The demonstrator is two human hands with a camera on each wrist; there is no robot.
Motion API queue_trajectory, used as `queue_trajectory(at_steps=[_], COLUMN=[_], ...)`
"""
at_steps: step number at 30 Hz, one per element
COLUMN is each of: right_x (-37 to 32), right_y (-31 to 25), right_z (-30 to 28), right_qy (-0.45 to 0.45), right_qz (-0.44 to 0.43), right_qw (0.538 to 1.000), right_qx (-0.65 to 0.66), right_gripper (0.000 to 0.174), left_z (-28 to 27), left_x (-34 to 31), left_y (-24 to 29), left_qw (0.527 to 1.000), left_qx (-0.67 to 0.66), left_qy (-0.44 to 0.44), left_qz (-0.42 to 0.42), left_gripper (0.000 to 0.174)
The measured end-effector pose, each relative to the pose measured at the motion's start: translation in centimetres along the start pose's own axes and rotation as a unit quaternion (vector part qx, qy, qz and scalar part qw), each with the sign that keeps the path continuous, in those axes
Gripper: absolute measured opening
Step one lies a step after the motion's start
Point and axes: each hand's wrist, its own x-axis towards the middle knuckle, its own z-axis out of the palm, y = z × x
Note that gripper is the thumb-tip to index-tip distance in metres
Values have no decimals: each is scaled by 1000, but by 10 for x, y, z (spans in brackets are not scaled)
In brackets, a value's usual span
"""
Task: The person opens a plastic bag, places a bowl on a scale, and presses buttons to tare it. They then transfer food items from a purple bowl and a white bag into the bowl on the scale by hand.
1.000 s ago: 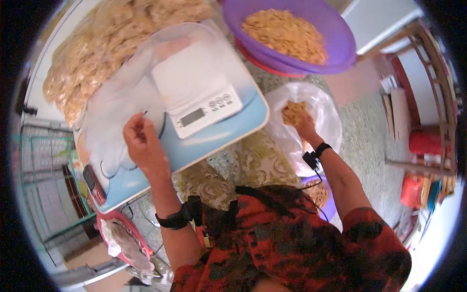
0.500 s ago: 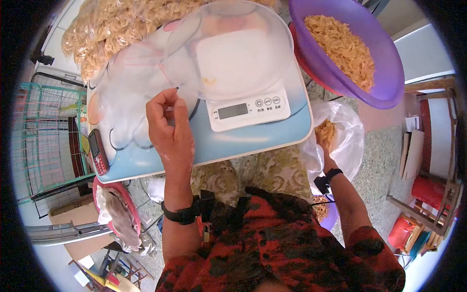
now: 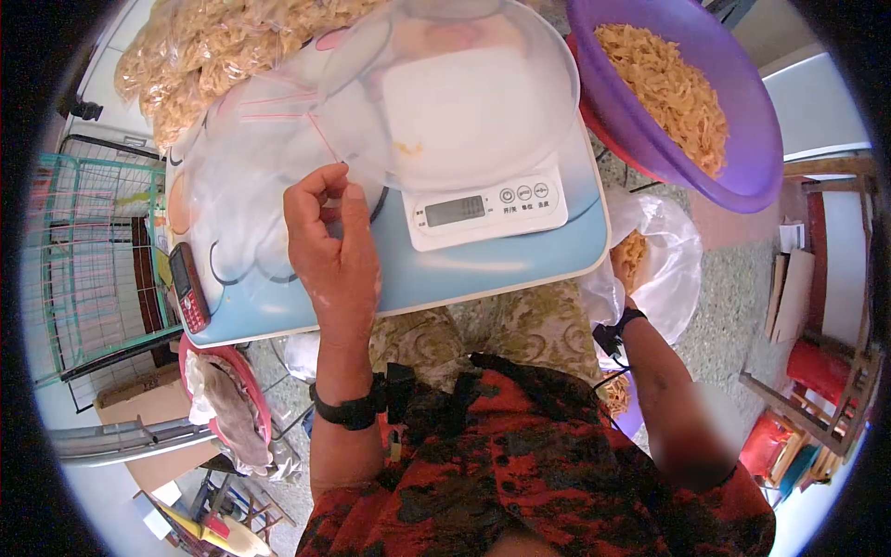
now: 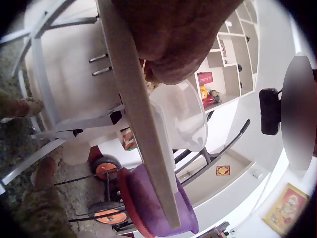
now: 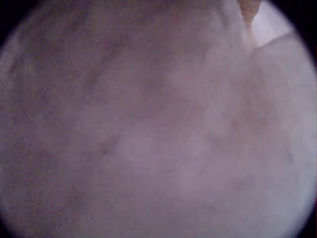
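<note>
clear bag (image 3: 255, 153) edge pinched by raised left hand (image 3: 334, 246); right hand (image 3: 620, 281) buried in sack (image 3: 676, 269), grip unseen

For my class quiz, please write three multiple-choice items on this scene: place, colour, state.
1. Where does the phone lie? A on the table's left edge; B on a chair; C in a pocket.
2. What colour is the basin? A green; B purple; C white.
3. What does the left hand do? A lies flat; B pinches a clear bag; C grips a spoon.
Answers: 1A, it lies at the left rim; 2B, its wall is purple; 3B, thumb and finger meet on the plastic.
</note>
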Motion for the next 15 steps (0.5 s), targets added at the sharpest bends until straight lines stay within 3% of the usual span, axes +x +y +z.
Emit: queue_trajectory(at_steps=[6, 10, 11, 12, 14, 15], right_x=[8, 17, 11, -3, -7, 1], right_y=[-16, -45, -58, -76, -89, -81], right_z=[-2, -2, -6, -3, -15, -27], right_qy=[-11, -61, -70, -56, -62, -70], right_qz=[-58, -207, -263, -329, -330, -295], right_qw=[998, 961, 886, 767, 738, 841], right_qx=[-21, -170, -375, -548, -586, -449], right_gripper=[50, 52, 51, 50, 49, 50], left_z=[-2, -5, -4, -3, -1, -2], left_x=[-2, 0, 0, 0, 0, 0], left_y=[7, 5, 4, 2, -4, -2], left_qw=[1000, 999, 999, 999, 1000, 1000], left_qx=[11, 36, 36, 31, 21, 22], left_qy=[2, 5, 6, 7, 6, 3], left_qz=[-4, 0, 5, -2, -16, -17], left_gripper=[21, 23, 23, 24, 24, 27])
